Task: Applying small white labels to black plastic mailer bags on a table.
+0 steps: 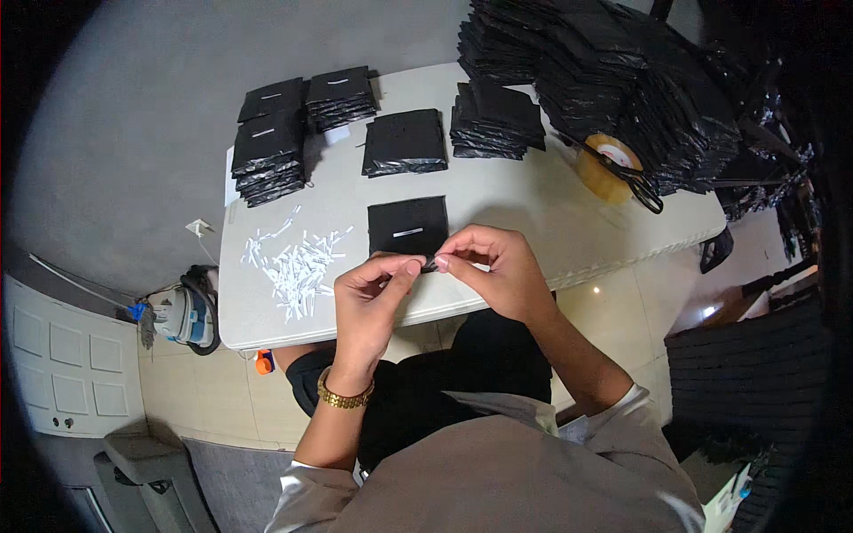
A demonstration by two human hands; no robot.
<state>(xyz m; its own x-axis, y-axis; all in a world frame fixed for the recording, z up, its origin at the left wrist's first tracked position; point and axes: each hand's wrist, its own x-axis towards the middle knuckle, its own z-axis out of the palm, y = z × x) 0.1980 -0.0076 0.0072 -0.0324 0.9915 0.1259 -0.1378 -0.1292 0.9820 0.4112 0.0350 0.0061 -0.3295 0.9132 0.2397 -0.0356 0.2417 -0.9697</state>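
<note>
In front of me on the white table (498, 213) lies a flat black plastic packet (407, 215) with a small white paper strip (408, 233) on top. Over its near edge, my left hand (378, 289) and my right hand (491, 266) meet with thumbs and forefingers pinched. A small dark bit shows between the fingertips; whether it is the packet's edge or a loose piece, I cannot tell. My left wrist wears a gold bracelet (345, 388). To the left of the packet spreads a loose pile of white paper strips (302, 271).
Black packets stand in stacks at the back left (268, 151), back middle (404, 142) and right of it (498, 120). A large heap of black packets (604, 80) fills the far right. Black-handled scissors (635, 182) rest on a tape roll (591, 173).
</note>
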